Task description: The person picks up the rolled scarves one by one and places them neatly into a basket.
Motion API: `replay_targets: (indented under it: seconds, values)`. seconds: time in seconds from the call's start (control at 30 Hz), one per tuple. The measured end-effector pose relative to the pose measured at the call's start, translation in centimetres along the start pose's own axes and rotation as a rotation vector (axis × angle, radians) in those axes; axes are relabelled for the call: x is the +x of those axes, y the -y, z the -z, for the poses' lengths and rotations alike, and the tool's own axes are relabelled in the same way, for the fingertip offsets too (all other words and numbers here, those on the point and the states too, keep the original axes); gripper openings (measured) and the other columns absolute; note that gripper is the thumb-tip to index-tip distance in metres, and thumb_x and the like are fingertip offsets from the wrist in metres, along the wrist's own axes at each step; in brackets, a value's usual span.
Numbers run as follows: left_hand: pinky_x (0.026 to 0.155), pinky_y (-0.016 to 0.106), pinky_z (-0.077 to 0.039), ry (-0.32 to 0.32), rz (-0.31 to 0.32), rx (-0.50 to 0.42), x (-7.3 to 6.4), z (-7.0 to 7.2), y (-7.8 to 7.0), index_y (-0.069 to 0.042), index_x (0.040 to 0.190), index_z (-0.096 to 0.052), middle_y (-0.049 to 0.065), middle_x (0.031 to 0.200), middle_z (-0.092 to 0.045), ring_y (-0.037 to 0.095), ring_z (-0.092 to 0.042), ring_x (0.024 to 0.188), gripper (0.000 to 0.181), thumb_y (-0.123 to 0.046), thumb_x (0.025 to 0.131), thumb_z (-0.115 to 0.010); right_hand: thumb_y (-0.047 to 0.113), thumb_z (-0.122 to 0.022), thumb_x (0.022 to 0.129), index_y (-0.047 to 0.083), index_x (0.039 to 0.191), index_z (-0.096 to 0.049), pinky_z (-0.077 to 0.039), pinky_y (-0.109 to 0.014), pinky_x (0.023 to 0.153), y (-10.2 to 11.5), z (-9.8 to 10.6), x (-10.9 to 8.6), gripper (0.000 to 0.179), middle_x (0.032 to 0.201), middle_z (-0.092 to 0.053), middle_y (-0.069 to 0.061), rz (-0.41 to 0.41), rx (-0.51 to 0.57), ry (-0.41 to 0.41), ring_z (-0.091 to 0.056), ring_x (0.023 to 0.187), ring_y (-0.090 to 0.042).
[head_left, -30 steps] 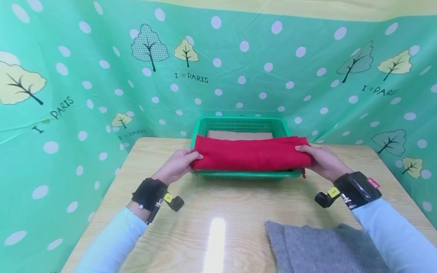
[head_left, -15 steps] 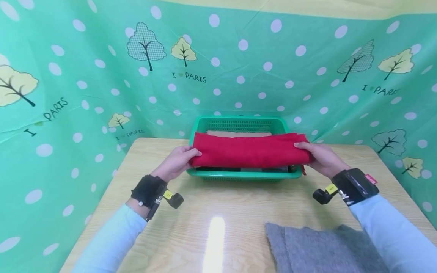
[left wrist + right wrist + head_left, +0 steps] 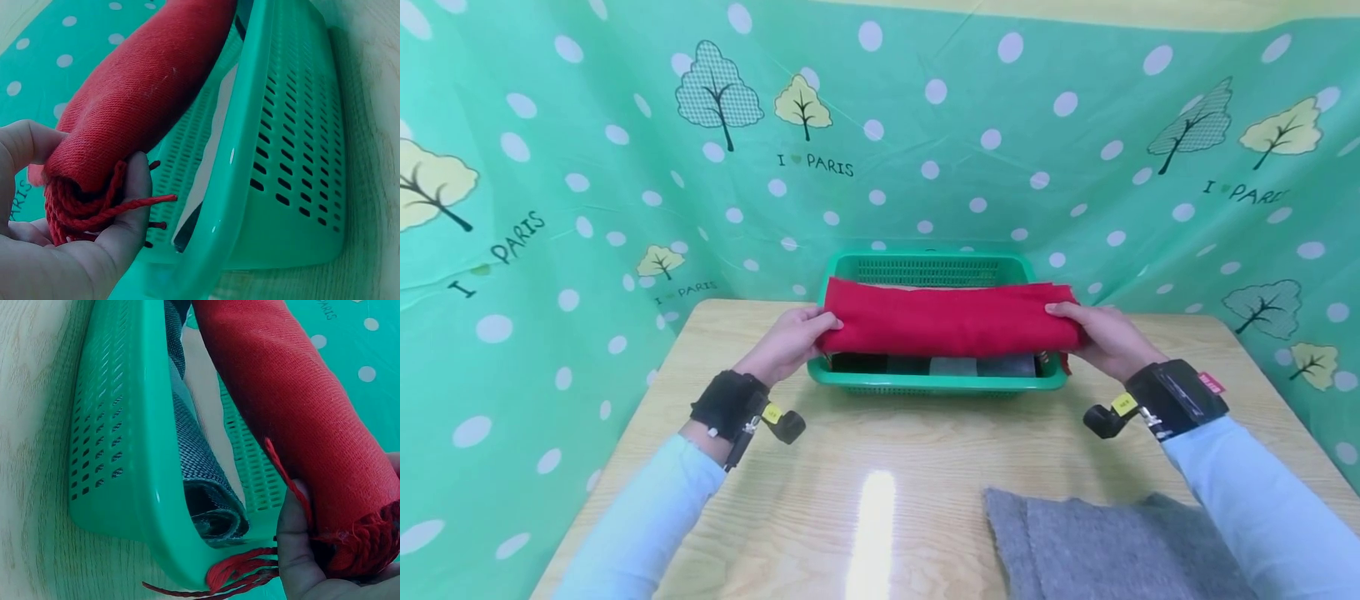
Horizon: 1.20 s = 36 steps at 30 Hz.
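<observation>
A folded red scarf with tasselled ends stretches between both hands, above a green plastic basket. My left hand grips its left end, thumb on top; red tassels hang inside the palm in the left wrist view. The right hand pinches the other end, and some tassels fall over the basket's corner in the right wrist view. Inside the basket lie a dark rolled cloth along the near side and a beige cloth behind it. The scarf hides part of both.
A grey woolly cloth lies on the wooden table at the front right, partly under the right forearm. A green dotted curtain hangs close behind the basket and along the left side.
Both hands have moved the scarf slightly away, farther back over the basket. More of the dark cloth at the near side now shows, while the beige cloth is mostly covered in the head view.
</observation>
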<state>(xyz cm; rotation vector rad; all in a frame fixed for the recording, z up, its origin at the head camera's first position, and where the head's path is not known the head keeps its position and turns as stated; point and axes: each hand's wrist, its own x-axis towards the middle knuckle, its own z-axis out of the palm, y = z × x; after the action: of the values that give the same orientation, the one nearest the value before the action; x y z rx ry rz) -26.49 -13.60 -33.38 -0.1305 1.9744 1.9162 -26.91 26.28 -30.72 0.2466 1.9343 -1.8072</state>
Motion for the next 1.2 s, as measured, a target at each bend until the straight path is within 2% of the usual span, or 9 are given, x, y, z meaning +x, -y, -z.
replay_targets:
  seconds: [0.13,0.33,0.47,0.63,1.07,1.2]
  values:
    - [0.075,0.018,-0.051,-0.003,0.000,0.022,0.1,0.0,-0.2,0.005,0.126,-0.048,0.006,0.110,-0.053,0.016,-0.054,0.092,0.038,-0.015,0.093,-0.051,0.036,-0.060,0.090,0.013,0.150,-0.012,-0.052,-0.021,0.084,0.2,0.0,0.1,0.081,0.126,-0.034,0.006,-0.005,0.006,-0.006,-0.029,0.121,-0.021]
    - [0.078,0.017,-0.052,0.001,0.019,0.033,0.4,0.1,-0.5,0.002,0.133,-0.043,0.012,0.127,-0.048,0.021,-0.050,0.106,0.045,-0.016,0.093,-0.052,0.038,-0.061,0.089,0.014,0.151,-0.009,-0.051,-0.021,0.085,0.4,0.0,0.4,0.084,0.132,-0.030,0.003,-0.017,0.011,-0.015,-0.028,0.123,-0.021]
    - [0.082,0.019,-0.051,0.001,0.030,0.048,0.6,0.1,-0.6,0.001,0.137,-0.040,0.014,0.133,-0.045,0.024,-0.047,0.112,0.049,-0.018,0.093,-0.052,0.037,-0.061,0.089,0.015,0.151,-0.008,-0.051,-0.020,0.084,0.4,0.1,0.8,0.085,0.132,-0.030,0.004,-0.030,0.034,-0.024,-0.028,0.122,-0.020]
    - [0.086,0.021,-0.051,-0.005,0.035,0.054,0.8,0.1,-0.6,0.000,0.138,-0.040,0.013,0.133,-0.046,0.023,-0.048,0.112,0.050,-0.018,0.093,-0.052,0.036,-0.062,0.089,0.014,0.151,-0.009,-0.051,-0.018,0.082,0.3,0.2,1.2,0.085,0.124,-0.034,0.007,-0.035,0.059,-0.022,-0.030,0.119,-0.018]
    - [0.078,0.017,-0.050,-0.023,0.037,0.055,1.5,0.1,-0.5,0.000,0.136,-0.041,0.011,0.127,-0.049,0.019,-0.050,0.104,0.049,-0.019,0.093,-0.053,0.037,-0.063,0.088,0.013,0.151,-0.010,-0.051,-0.016,0.079,0.3,0.3,1.6,0.086,0.119,-0.036,0.009,-0.038,0.062,-0.036,-0.033,0.117,-0.016]
    - [0.077,0.016,-0.049,-0.035,0.036,0.071,1.6,0.0,-0.6,0.000,0.136,-0.042,0.010,0.123,-0.050,0.017,-0.050,0.100,0.049,-0.019,0.093,-0.052,0.038,-0.063,0.088,0.015,0.151,-0.009,-0.052,-0.016,0.079,0.4,0.3,1.9,0.086,0.130,-0.033,0.005,-0.048,0.056,-0.035,-0.031,0.120,-0.017]
